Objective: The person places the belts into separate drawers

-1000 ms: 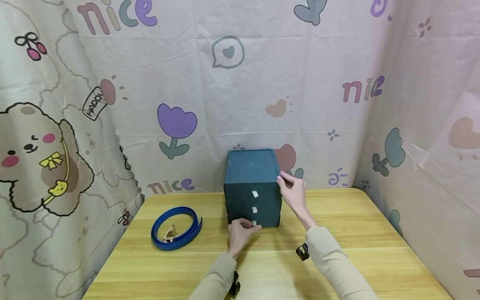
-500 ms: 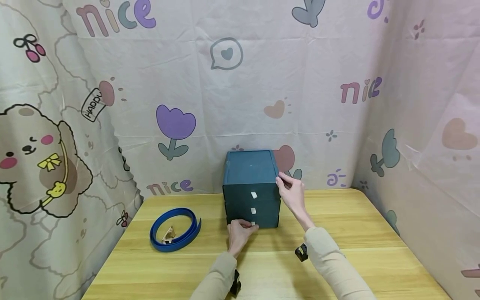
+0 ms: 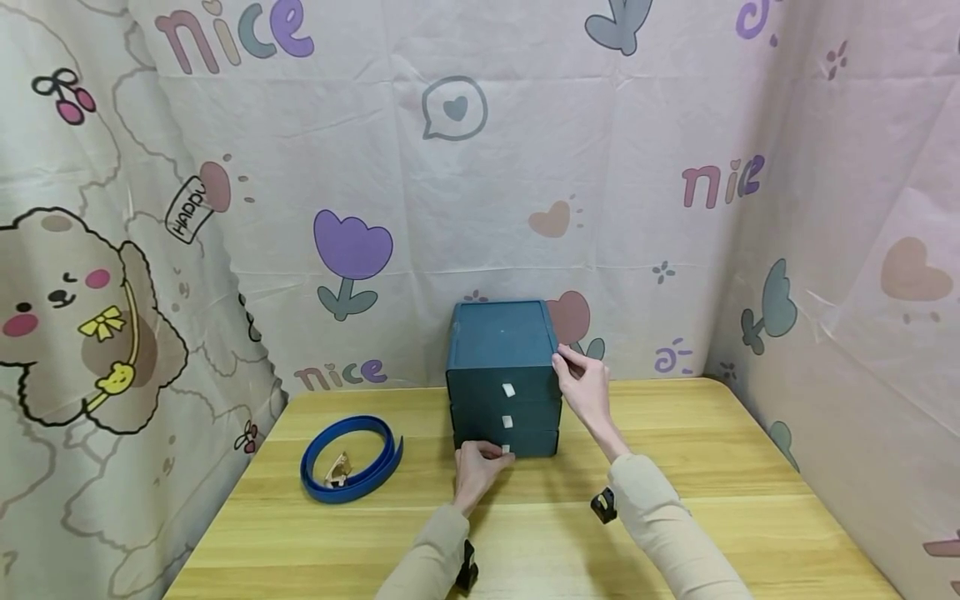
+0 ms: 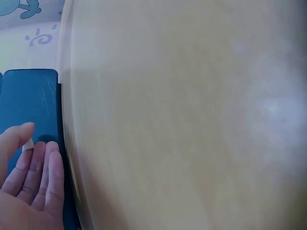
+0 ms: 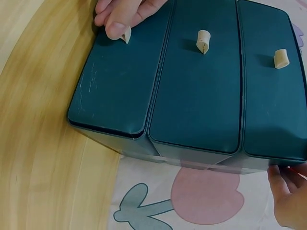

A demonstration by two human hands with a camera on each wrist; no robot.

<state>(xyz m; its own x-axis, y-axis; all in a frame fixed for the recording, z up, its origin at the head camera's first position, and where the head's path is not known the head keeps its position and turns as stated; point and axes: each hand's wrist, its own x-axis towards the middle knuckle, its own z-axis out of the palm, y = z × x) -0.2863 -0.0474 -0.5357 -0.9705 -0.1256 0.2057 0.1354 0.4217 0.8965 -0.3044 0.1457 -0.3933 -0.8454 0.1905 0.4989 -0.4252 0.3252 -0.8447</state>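
Dark teal, boxy three-drawer cabinet (image 3: 487,375) on the pale wooden tabletop (image 3: 285,542). Left hand (image 3: 478,471): narrow grip, pinching the small whitish tab (image 5: 127,35) of the bottom drawer (image 3: 536,443). Right hand (image 3: 587,387) touches the cabinet's upper right; pinch undetermined. Probably light, stiff, smooth; best held by tab.

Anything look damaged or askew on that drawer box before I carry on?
Yes, two minor things. The bottom drawer has pale scratches on its front; none show on the middle drawer. It also seems to sit slightly forward of that one, perhaps because the left hand is pinching its tab.
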